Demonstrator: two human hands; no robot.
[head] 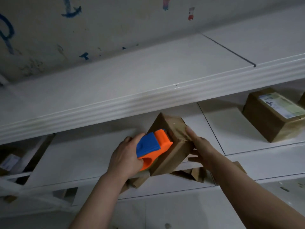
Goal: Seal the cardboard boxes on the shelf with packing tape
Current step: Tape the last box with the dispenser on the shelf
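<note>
A small brown cardboard box (171, 151) lies tilted on the middle white shelf (85, 152). My left hand (125, 156) grips an orange and blue tape dispenser (151, 147), whose front end presses against the box's top. My right hand (199, 147) holds the box at its right side, thumb laid on glossy tape across the top. A second, larger cardboard box (274, 118) with a shipping label stands further right on the same shelf.
The upper shelf's thick white front edge (148, 100) overhangs just above the box. Crumpled brown paper or flattened cardboard (194, 174) lies under and behind my hands. Another labelled box (9, 161) sits in shadow at far left.
</note>
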